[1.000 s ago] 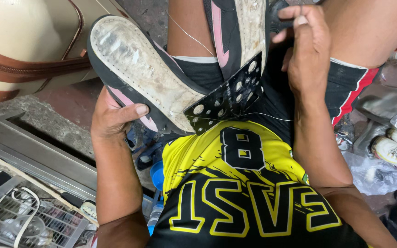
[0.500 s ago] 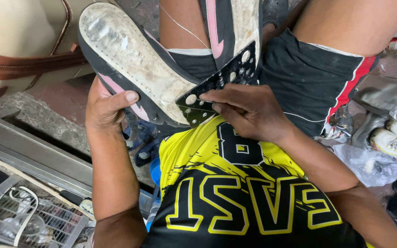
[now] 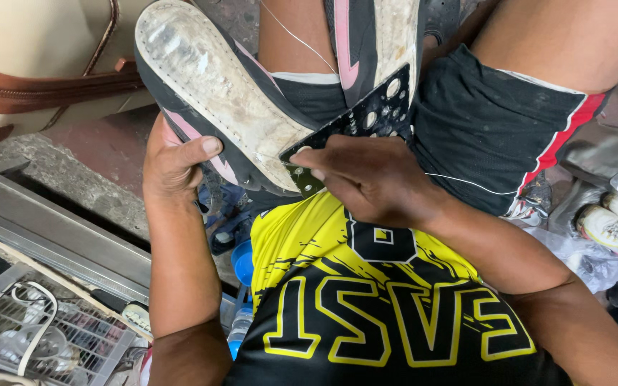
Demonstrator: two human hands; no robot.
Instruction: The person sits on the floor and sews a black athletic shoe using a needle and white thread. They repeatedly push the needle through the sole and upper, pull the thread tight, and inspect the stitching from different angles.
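Gripping one shoe (image 3: 230, 121), the left hand (image 3: 173, 161) clamps while the right hand (image 3: 366, 179) pinches its sole edge.

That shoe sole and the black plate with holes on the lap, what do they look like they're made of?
The shoe sole looks like worn rubber: matte, off-white and scuffed grey, with a stitched line along its edge. The left hand grips the shoe's rim. The black plate seems to be rigid plastic or painted metal, flat with a slight sheen and round holes; which one cannot be told. The right hand presses on its lower corner.
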